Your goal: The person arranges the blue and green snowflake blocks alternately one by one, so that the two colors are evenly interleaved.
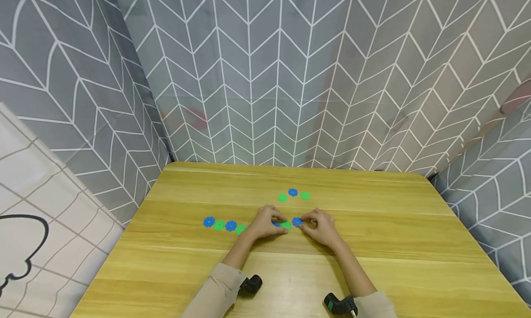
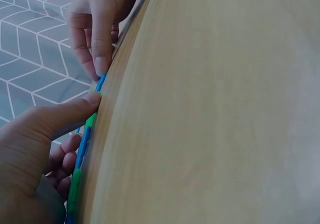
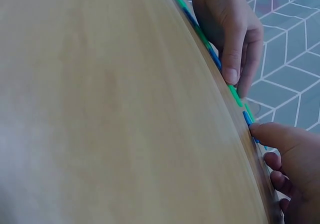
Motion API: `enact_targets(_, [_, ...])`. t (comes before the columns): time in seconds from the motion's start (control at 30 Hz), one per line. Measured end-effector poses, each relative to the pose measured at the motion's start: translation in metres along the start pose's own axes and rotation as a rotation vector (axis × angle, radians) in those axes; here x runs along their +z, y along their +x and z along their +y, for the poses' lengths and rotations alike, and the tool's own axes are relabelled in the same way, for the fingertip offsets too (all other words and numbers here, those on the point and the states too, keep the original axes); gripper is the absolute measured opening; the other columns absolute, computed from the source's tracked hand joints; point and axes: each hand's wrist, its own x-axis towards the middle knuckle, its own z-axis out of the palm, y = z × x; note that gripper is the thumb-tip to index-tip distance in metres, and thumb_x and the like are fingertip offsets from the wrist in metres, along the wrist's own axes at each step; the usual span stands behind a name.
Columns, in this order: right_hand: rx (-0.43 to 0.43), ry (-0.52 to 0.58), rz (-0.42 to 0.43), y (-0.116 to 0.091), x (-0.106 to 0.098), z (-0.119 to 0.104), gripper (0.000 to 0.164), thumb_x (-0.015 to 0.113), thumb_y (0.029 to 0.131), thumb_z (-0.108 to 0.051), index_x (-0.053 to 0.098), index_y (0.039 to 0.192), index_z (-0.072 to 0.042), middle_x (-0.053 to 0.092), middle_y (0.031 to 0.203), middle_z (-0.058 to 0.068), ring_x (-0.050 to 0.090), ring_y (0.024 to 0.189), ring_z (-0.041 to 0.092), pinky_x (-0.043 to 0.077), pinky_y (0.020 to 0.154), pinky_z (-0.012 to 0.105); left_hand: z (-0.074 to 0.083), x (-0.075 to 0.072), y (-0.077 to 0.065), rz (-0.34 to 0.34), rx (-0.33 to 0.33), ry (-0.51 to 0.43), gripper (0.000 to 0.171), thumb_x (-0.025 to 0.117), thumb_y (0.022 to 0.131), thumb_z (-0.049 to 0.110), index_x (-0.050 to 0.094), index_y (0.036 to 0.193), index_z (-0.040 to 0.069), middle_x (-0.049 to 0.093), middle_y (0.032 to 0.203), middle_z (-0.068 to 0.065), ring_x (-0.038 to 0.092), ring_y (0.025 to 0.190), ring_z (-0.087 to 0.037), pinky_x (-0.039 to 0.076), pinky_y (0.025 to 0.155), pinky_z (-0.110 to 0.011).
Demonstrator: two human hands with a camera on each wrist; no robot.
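L hand point(image 1: 262, 224), thumb + finger slightly apart, pinches green disc point(image 1: 286, 226) at disc row's point(image 1: 219, 225) R end, prob. steadying it; R hand point(image 1: 322, 228) likewise pinches nearby blue disc's point(image 1: 297, 222) outer edge, leaving inner rim free.

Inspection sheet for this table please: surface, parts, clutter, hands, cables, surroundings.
Surface: wood-grain table.
Job's things: row of alternating blue and green discs, partly hidden by the left hand; three more discs behind it, green, blue, green.
Clutter: nothing seen.
Hands: left pinches a green disc in the row; right hand pinches a blue disc beside it.
Cables: pale stub at the right wrist device, too small to tell.
Surroundings: grey chevron-patterned curtain; white line-patterned covering at left.
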Motion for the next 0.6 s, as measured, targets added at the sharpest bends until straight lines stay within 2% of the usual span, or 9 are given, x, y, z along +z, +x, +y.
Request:
enact_targets(0.3, [0.0, -0.007, -0.003, -0.0013, 0.0016, -0.0037, 0.015, 0.075, 0.079, -0.017, 0.073, 0.092, -0.01, 0.061, 0.086, -0.003, 0.045, 0.074, 0.014, 0.023, 0.074, 0.038, -0.0022, 0.0016, -0.0001, -0.001, -0.002, 0.006, 0.028, 0.082, 0.072, 0.025, 0.075, 0.095, 0.009, 0.064, 0.092, 0.0, 0.052, 0.091, -0.017, 0.038, 0.086, -0.038])
enact_targets(0.6, [0.028, -0.01, -0.022, -0.0023, 0.0011, -0.006, 0.016, 0.075, 0.08, -0.02, 0.073, 0.094, -0.012, 0.063, 0.09, -0.001, 0.048, 0.077, 0.014, 0.023, 0.077, 0.039, -0.0016, 0.0016, -0.0001, 0.0, -0.013, 0.007, 0.028, 0.082, 0.072, 0.025, 0.076, 0.094, 0.01, 0.063, 0.092, 0.0, 0.05, 0.091, -0.017, 0.039, 0.084, -0.036])
